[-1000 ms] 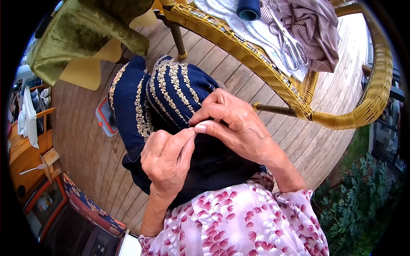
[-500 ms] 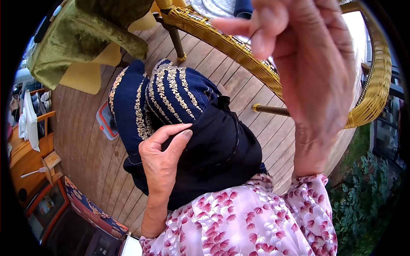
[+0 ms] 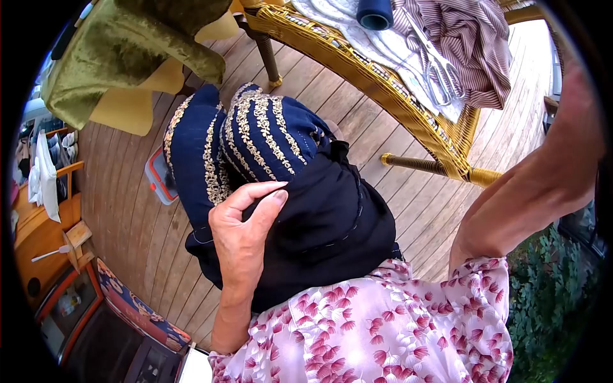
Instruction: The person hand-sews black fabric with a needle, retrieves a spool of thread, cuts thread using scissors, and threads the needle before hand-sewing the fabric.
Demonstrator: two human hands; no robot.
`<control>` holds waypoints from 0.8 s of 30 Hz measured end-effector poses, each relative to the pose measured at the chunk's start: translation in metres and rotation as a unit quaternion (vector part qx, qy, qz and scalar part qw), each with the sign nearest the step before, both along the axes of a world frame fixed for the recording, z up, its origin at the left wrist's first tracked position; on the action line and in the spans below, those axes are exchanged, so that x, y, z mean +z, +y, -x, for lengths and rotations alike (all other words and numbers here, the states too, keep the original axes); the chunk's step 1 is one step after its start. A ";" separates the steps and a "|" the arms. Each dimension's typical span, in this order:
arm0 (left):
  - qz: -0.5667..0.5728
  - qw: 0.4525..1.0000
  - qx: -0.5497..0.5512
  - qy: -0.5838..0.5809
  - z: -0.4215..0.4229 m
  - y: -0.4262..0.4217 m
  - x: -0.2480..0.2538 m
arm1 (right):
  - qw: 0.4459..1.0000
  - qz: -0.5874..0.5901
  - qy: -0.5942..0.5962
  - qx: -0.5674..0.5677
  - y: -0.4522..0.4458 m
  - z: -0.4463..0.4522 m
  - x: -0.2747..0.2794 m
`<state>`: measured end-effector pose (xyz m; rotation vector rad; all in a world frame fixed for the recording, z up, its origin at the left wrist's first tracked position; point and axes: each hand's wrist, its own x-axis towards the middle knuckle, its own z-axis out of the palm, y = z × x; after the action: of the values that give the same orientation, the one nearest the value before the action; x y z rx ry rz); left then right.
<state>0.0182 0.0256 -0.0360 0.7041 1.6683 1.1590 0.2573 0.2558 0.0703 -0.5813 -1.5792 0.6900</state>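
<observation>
My left hand (image 3: pixel 246 220) rests over my lap with thumb and forefinger pinched together on the edge of a black cloth (image 3: pixel 313 223). White running stitches show along this cloth. Beyond the fingertips it meets a navy cloth with gold floral stripes (image 3: pixel 262 131), draped over my knees. My right arm is raised out to the right, and only a blurred part of my right hand (image 3: pixel 578 96) shows at the dark rim of the view. Its fingers are hidden, so whatever they hold cannot be seen.
A wicker chair (image 3: pixel 357 70) ahead carries scissors (image 3: pixel 437 73), a navy thread spool (image 3: pixel 375 14) and a striped cloth (image 3: pixel 476 51). Green velvet (image 3: pixel 121 64) drapes furniture at upper left. A clear box with an orange latch (image 3: pixel 159 179) sits on the plank floor (image 3: pixel 128 210).
My right hand has swung from in front of the chair out to the right edge, uncovering the scissors and striped cloth. My left hand keeps its pinch in the same place.
</observation>
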 end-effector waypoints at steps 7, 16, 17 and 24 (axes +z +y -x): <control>0.023 1.000 -0.006 0.015 0.001 0.001 0.002 | 0.990 0.078 -0.044 -0.105 -0.031 0.038 -0.011; 0.017 0.999 -0.011 -0.039 0.005 -0.002 0.002 | 0.909 0.338 -0.180 0.163 -0.157 0.062 -0.116; 0.015 0.999 -0.011 -0.038 0.004 -0.001 0.003 | 0.929 0.283 -0.193 0.142 -0.164 0.065 -0.119; 0.002 1.000 -0.013 -0.029 0.003 -0.001 0.004 | 0.932 0.272 -0.214 0.104 -0.176 0.073 -0.119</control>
<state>0.0156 0.0245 -0.0317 0.6818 1.6087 1.1470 0.1841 0.0800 -0.0490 -1.0366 -1.8728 1.2457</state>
